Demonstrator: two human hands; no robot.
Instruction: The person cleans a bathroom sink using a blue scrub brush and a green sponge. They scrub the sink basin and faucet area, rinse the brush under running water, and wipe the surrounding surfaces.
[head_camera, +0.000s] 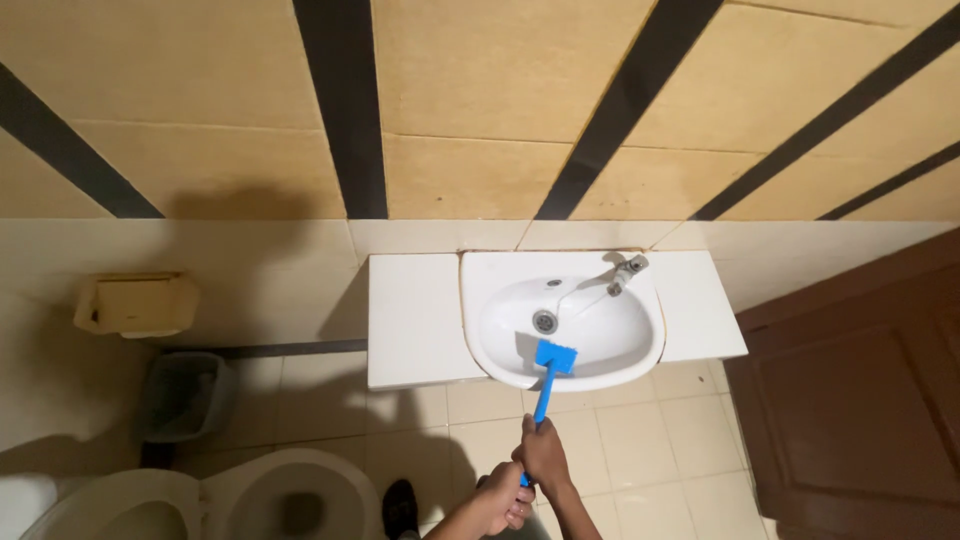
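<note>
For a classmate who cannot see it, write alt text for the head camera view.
Seen from above, two hands, right hand above left hand, grip a blue long-handled brush with its head inside a white sink. A tap sits at the sink's back; a toilet and bin stand to the left.

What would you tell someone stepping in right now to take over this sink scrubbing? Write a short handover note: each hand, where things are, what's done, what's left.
Right hand: gripping the blue brush handle.
Left hand: closed on the handle's lower end.
Brush head: inside the sink at the front of the bowl, below the drain.
Tap: at the back right; no water seen running.
Done: cannot tell how much has been scrubbed.
Left: probably the bowl's back and sides, then a rinse.
</note>
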